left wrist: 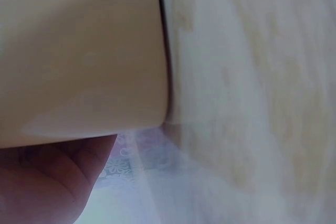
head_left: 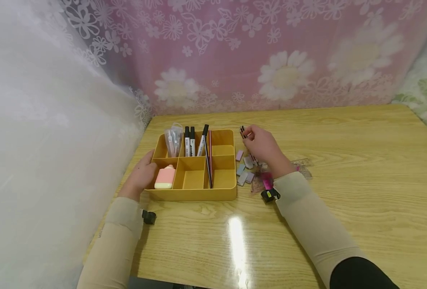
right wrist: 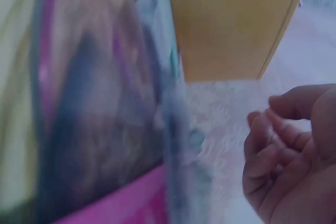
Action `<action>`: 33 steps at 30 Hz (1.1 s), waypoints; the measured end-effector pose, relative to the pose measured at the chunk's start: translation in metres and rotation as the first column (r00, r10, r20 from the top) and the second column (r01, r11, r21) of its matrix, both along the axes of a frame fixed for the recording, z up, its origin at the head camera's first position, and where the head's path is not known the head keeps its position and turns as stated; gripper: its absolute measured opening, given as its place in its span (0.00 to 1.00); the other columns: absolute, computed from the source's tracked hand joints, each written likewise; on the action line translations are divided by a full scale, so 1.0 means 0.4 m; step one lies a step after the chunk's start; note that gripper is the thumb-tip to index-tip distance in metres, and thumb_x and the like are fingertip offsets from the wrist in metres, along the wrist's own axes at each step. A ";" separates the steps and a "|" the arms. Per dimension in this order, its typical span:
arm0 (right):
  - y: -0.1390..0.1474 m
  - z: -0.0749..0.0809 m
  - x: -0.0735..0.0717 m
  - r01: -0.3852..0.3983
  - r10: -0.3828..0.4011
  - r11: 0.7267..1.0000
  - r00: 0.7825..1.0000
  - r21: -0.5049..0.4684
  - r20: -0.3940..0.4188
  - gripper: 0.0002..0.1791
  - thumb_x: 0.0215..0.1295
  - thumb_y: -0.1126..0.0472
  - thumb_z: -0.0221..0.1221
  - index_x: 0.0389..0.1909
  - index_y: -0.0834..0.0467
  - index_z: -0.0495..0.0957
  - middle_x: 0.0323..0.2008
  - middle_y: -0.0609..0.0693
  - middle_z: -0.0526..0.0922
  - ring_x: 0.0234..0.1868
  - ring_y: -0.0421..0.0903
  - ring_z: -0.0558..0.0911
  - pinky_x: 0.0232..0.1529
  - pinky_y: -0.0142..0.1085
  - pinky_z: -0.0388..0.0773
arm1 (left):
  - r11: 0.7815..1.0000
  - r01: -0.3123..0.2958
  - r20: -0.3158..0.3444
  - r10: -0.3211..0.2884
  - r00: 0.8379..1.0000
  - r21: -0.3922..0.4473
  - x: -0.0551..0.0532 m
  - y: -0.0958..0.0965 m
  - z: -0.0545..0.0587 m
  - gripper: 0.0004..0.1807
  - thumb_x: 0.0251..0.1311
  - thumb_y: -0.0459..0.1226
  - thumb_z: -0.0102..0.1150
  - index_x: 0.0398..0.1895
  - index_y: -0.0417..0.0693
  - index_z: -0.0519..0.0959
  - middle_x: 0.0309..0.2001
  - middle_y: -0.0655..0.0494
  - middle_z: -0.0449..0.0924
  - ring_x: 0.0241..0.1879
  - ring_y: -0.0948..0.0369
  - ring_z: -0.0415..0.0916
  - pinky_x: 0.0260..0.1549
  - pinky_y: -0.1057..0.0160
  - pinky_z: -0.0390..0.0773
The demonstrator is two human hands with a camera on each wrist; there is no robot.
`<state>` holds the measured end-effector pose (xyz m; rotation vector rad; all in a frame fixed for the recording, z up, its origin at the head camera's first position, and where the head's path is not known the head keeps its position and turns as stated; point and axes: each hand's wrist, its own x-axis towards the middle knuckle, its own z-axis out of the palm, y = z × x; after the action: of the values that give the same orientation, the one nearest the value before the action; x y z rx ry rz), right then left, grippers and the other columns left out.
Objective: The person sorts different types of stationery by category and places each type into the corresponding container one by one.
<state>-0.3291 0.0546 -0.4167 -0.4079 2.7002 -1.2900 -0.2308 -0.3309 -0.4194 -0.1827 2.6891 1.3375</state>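
Observation:
A yellow compartment tray (head_left: 192, 195) stands on the table. My left hand (head_left: 141, 174) holds it at the left side; in the left wrist view fingers (left wrist: 52, 177) show beyond its wall (left wrist: 84, 66). In the tray are a pink bottle (head_left: 165, 177), black-capped markers (head_left: 187, 141), a clear pouch of pens (head_left: 173, 141) and two long pencils (head_left: 210, 160). Right of the tray, my right hand (head_left: 262, 145) is over dark pencils (head_left: 242, 130), fingers curled, thumb near the index fingertip. Whether it pinches a pencil is hidden.
Several small erasers (head_left: 243, 178) lie beside the tray's right wall. A clear bag with pink parts (head_left: 267, 180) lies under the right wrist. A pink flowered curtain (head_left: 235, 60) hangs behind the table (head_left: 343, 192), and a white sheet (head_left: 54, 140) hangs at the left.

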 end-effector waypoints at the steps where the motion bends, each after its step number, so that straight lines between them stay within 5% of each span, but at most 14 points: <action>1: 0.010 -0.006 -0.007 0.016 -0.016 1.000 1.000 0.021 0.010 0.17 0.74 0.57 0.51 0.59 0.58 0.73 0.48 0.55 0.79 0.36 0.53 0.77 0.35 0.45 0.76 | 1.000 0.000 0.002 0.000 1.000 -0.001 0.000 0.000 0.001 0.34 0.73 0.35 0.33 0.82 0.53 0.50 0.77 0.45 0.55 0.76 0.44 0.49 0.71 0.36 0.49; 6: 0.039 -0.023 -0.022 0.015 -0.022 0.991 0.999 0.131 0.050 0.18 0.75 0.57 0.50 0.59 0.60 0.73 0.52 0.60 0.78 0.44 0.56 0.78 0.42 0.49 0.77 | 1.000 -0.002 -0.002 0.002 1.000 -0.008 0.005 0.000 0.003 0.34 0.73 0.35 0.33 0.82 0.54 0.50 0.77 0.45 0.55 0.75 0.44 0.50 0.71 0.35 0.49; 12: 0.036 -0.019 -0.019 -0.122 0.112 0.952 0.992 0.280 0.051 0.21 0.76 0.60 0.51 0.66 0.59 0.74 0.55 0.63 0.80 0.40 0.54 0.79 0.41 0.48 0.75 | 1.000 -0.003 -0.002 0.003 1.000 -0.013 0.004 0.000 0.002 0.34 0.73 0.35 0.32 0.82 0.52 0.49 0.77 0.44 0.55 0.75 0.43 0.50 0.71 0.35 0.49; 16: 0.026 -0.019 -0.013 -0.175 0.166 0.926 0.985 0.335 0.056 0.21 0.75 0.62 0.52 0.66 0.61 0.76 0.57 0.62 0.81 0.45 0.55 0.79 0.46 0.49 0.75 | 1.000 -0.012 0.009 0.013 1.000 -0.021 0.004 0.001 0.002 0.34 0.73 0.35 0.32 0.82 0.52 0.49 0.77 0.44 0.55 0.75 0.43 0.50 0.70 0.35 0.49; 20: 0.025 -0.028 -0.012 -0.167 0.161 0.917 0.986 0.361 0.046 0.15 0.72 0.64 0.52 0.53 0.62 0.81 0.51 0.59 0.83 0.46 0.55 0.78 0.50 0.50 0.75 | 1.000 -0.011 0.012 0.011 1.000 -0.022 0.006 0.003 0.000 0.34 0.73 0.36 0.32 0.82 0.52 0.49 0.77 0.44 0.55 0.75 0.43 0.50 0.70 0.35 0.50; 26: 0.029 -0.039 -0.014 -0.151 0.137 0.928 0.988 0.341 0.066 0.08 0.70 0.65 0.50 0.34 0.60 0.76 0.33 0.55 0.79 0.33 0.52 0.74 0.39 0.45 0.73 | 1.000 -0.014 0.010 0.015 1.000 -0.021 0.007 0.004 -0.006 0.34 0.73 0.35 0.32 0.82 0.52 0.49 0.77 0.44 0.55 0.75 0.43 0.51 0.71 0.35 0.49; 30: 0.032 -0.034 -0.015 -0.118 0.093 0.943 0.991 0.311 0.093 0.05 0.70 0.66 0.50 0.40 0.61 0.74 0.37 0.57 0.79 0.35 0.53 0.75 0.38 0.45 0.74 | 1.000 -0.018 0.012 0.019 1.000 -0.024 0.006 0.004 -0.005 0.34 0.73 0.36 0.32 0.82 0.53 0.49 0.77 0.45 0.55 0.75 0.44 0.50 0.71 0.35 0.49; 33: 0.034 -0.026 -0.017 -0.080 0.048 0.966 0.990 0.247 0.133 0.16 0.70 0.66 0.51 0.57 0.61 0.70 0.41 0.58 0.79 0.35 0.54 0.76 0.34 0.44 0.75 | 0.999 -0.022 0.018 0.022 1.000 -0.031 0.003 0.006 0.000 0.34 0.73 0.36 0.32 0.82 0.52 0.49 0.77 0.45 0.55 0.75 0.43 0.50 0.70 0.35 0.49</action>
<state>-0.3359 0.0681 -0.4271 -0.3677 2.6722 -0.9069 -0.2295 -0.3287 -0.4195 -0.2269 2.7019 1.2946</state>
